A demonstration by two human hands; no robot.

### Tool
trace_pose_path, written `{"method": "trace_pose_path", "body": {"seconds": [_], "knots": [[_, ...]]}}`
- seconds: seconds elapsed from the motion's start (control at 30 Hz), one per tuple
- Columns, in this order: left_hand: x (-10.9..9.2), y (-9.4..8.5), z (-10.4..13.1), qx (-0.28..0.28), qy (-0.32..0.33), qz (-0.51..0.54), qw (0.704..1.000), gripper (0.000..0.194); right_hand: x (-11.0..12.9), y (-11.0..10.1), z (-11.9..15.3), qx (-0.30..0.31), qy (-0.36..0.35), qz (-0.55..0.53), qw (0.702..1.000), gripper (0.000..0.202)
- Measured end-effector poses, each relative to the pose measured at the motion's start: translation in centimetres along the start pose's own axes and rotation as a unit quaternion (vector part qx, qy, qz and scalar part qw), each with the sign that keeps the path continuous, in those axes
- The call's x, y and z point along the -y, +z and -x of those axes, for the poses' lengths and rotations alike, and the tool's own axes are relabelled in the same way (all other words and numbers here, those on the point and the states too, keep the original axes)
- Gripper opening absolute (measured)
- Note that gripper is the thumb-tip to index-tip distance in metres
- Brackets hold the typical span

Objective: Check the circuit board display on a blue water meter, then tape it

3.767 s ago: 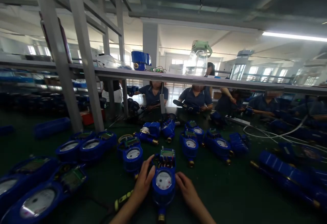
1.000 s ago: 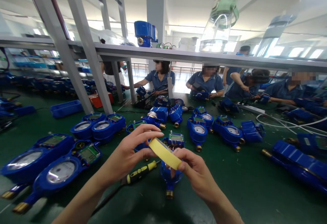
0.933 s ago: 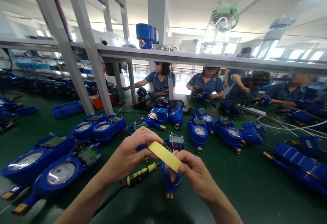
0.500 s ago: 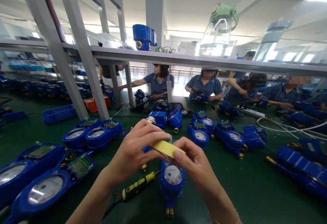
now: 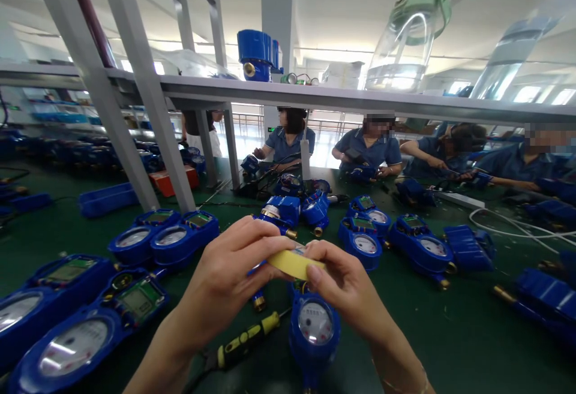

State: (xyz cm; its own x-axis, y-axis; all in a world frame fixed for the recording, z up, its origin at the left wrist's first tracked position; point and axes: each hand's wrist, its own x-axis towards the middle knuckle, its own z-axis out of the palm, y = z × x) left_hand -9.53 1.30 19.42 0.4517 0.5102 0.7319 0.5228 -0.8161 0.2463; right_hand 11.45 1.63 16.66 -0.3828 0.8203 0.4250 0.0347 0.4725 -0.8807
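I am pinching the yellow tape roll [image 5: 292, 262] between my left hand [image 5: 225, 280] and right hand [image 5: 346, 289], both closed on it, holding it just above the blue meter [image 5: 315, 328] lying dial-up on the bench [image 5: 427, 334] so its face stays reachable; a screwdriver [image 5: 245, 343] is lying beside it.
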Motion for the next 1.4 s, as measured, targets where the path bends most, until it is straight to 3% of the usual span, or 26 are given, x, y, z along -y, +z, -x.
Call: {"method": "trace_pose_path", "body": {"seconds": [0.2, 0.47, 0.67, 0.87, 1.1, 1.27, 1.4], "knots": [[-0.1, 0.7, 0.0, 0.007, 0.016, -0.044, 0.999, 0.028, 0.8, 0.6, 0.4, -0.026, 0.028, 0.056, 0.998, 0.019], [-0.1, 0.7, -0.4, 0.009, 0.006, 0.009, 1.0, 0.023, 0.7, 0.0, 0.5, 0.068, 0.049, -0.098, 0.992, 0.022], [-0.4, 0.8, -0.4, 0.005, -0.002, 0.018, 1.0, 0.022, -0.1, 0.7, 0.6, 0.035, 0.031, -0.101, 0.994, 0.024], [-0.7, 1.1, -0.6, 0.003, 0.028, -0.005, 1.0, 0.017, 0.0, 0.9, 0.4, 0.024, 0.065, -0.15, 0.986, 0.038], [-0.5, 1.0, -0.5, -0.002, -0.039, 0.052, 0.998, 0.02, 0.4, 0.6, 0.6, 0.068, 0.074, -0.225, 0.969, 0.027], [-0.7, 1.0, -0.4, 0.0, -0.028, 0.036, 0.999, 0.023, 0.1, 1.4, 0.7, 0.024, 0.062, -0.244, 0.967, 0.032], [-0.7, 1.1, -0.4, 0.005, -0.017, 0.028, 0.999, 0.022, -0.3, 1.6, 0.5, 0.023, 0.059, -0.247, 0.967, 0.035]]}}
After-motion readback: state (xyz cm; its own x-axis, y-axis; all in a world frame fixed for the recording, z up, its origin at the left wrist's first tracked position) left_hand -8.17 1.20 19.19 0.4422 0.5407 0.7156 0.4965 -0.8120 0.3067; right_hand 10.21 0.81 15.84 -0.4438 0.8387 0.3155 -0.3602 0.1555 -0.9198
